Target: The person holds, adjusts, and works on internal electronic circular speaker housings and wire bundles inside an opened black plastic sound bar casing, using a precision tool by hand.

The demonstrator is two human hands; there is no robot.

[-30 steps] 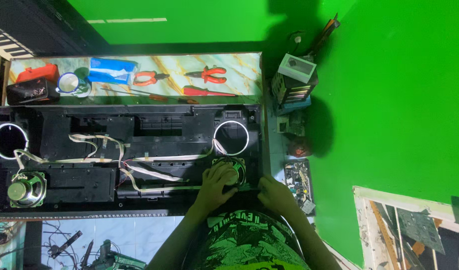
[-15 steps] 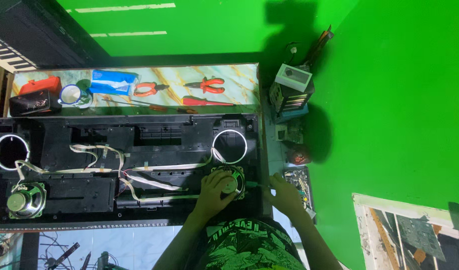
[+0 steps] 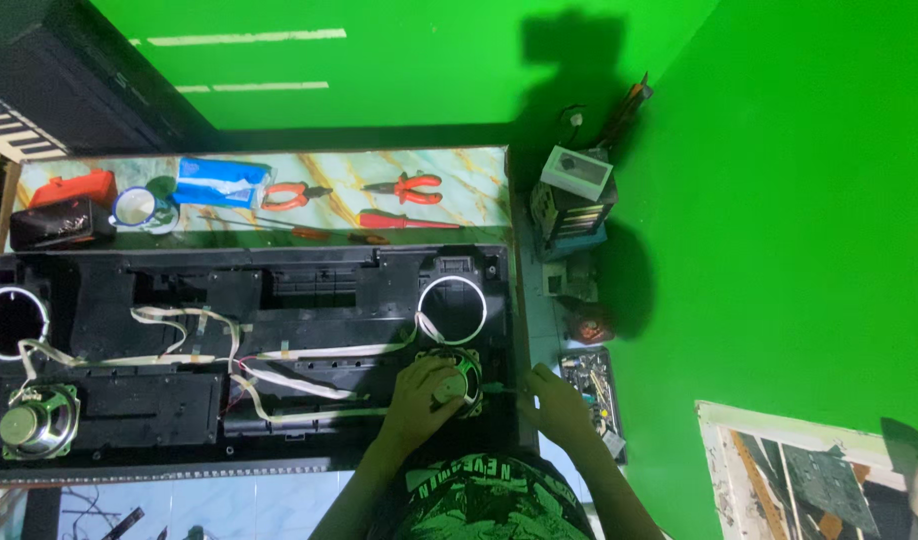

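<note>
**Hands at the right-hand speaker of an opened keyboard case**

A long black case [image 3: 279,290] lies open across the bench, its insides facing up. The left hand [image 3: 419,395] rests on top of the right speaker [image 3: 457,385], fingers curled loosely over its round back and covering much of it; the speaker sits at the lower right end of the case, just below an empty white-rimmed round opening [image 3: 452,310]. The right hand [image 3: 554,400] is just beside the case's right edge, fingers drawn together around the handle of a thin tool [image 3: 499,387], probably a screwdriver, whose tip points left toward the speaker's frame. Whether the tip touches the frame cannot be told.

At the far left end of the case a second speaker [image 3: 34,425] sits loose, with another white-rimmed opening [image 3: 9,322] above it. White flat cables [image 3: 229,350] wind across the middle of the case between the two ends.

Behind the case, on a marble-patterned shelf [image 3: 479,170], lie two pairs of orange-handled pliers [image 3: 409,187], a red-handled screwdriver [image 3: 409,221], a blue packet [image 3: 219,180], a cup [image 3: 137,208] and a red box [image 3: 71,188]. A small tray of parts [image 3: 591,385] sits to the right of the right hand.
</note>
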